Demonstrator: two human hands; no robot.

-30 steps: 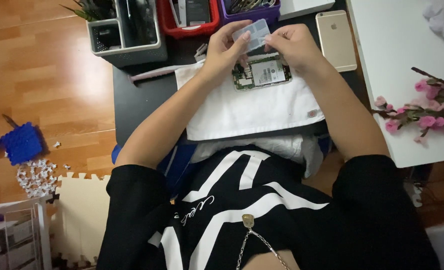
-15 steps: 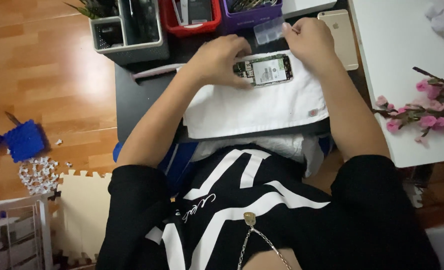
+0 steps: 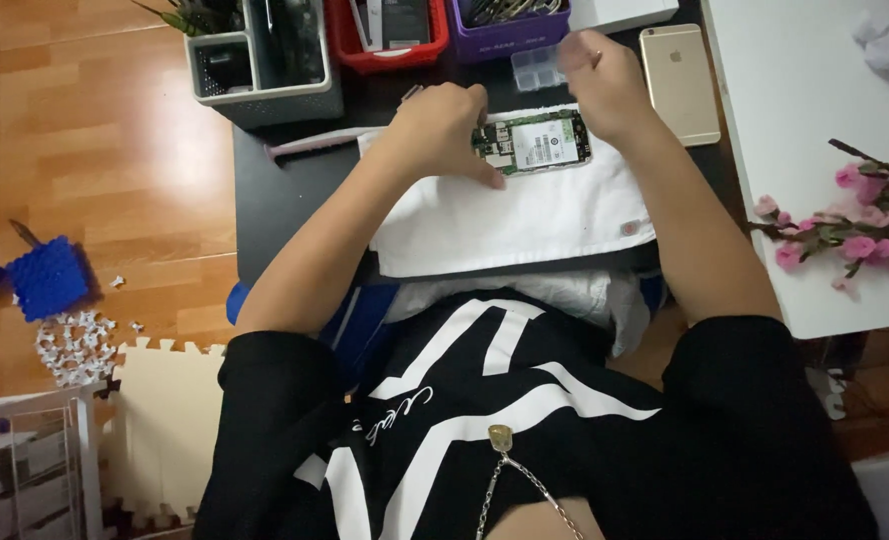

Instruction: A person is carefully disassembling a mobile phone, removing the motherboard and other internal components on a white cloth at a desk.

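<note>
An opened phone (image 3: 540, 142) with its circuit board and a white-labelled battery showing lies on a white cloth (image 3: 525, 215) on a dark table (image 3: 285, 200). My left hand (image 3: 445, 128) rests on the phone's left end, fingers pressed down on it. My right hand (image 3: 600, 85) hovers just behind the phone's right end, fingers curled and blurred. It is next to a small clear compartment box (image 3: 537, 68) on the table. Whether it touches or holds the box I cannot tell.
A gold phone (image 3: 680, 80) lies face down to the right of my right hand. Behind stand a grey organiser (image 3: 265, 95), a red tray (image 3: 435, 45) and a purple bin (image 3: 510, 30). Pink flowers (image 3: 855, 230) lie on a white table (image 3: 815, 100) at right.
Both hands held a clear box above the phone. My right hand carried it back and set it behind the phone; my left hand dropped onto the phone's left end.
</note>
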